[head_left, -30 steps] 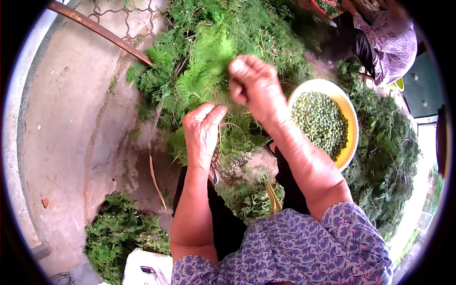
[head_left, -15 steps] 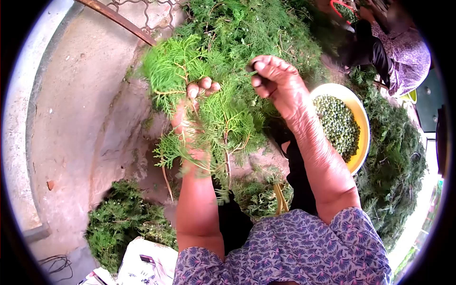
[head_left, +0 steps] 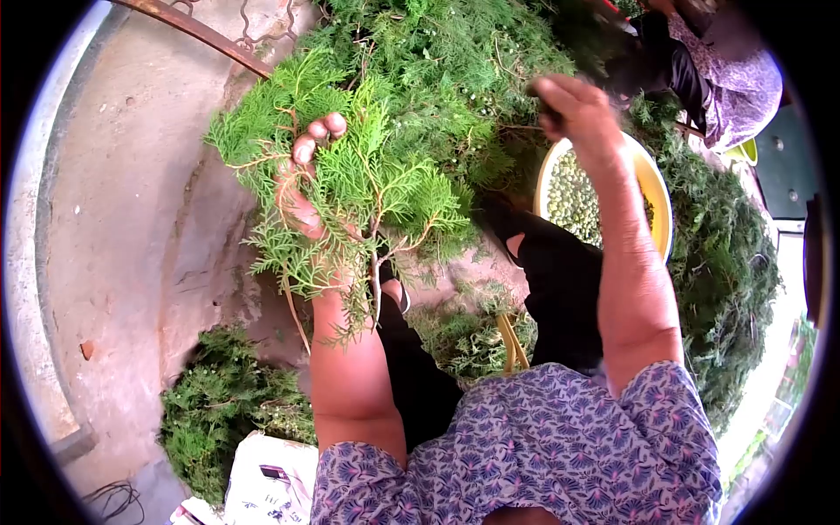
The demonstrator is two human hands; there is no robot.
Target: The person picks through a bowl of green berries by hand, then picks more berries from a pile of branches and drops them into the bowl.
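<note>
Left hand [head_left: 302, 188] around feathery, flat-sprayed green branch [head_left: 367, 188] beside round yellow bowl [head_left: 658, 197]

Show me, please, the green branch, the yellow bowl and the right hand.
green branch [head_left: 394, 188]: head view, middle fronds.
yellow bowl [head_left: 658, 206]: head view, right rim.
right hand [head_left: 573, 109]: head view, its back.

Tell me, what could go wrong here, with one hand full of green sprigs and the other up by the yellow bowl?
The right hand is over the rim of the yellow bowl, not its middle; anything it drops might miss and vanish into the greenery pile. The left hand grips the sprigs among loose fronds; some could slip onto the concrete.
</note>
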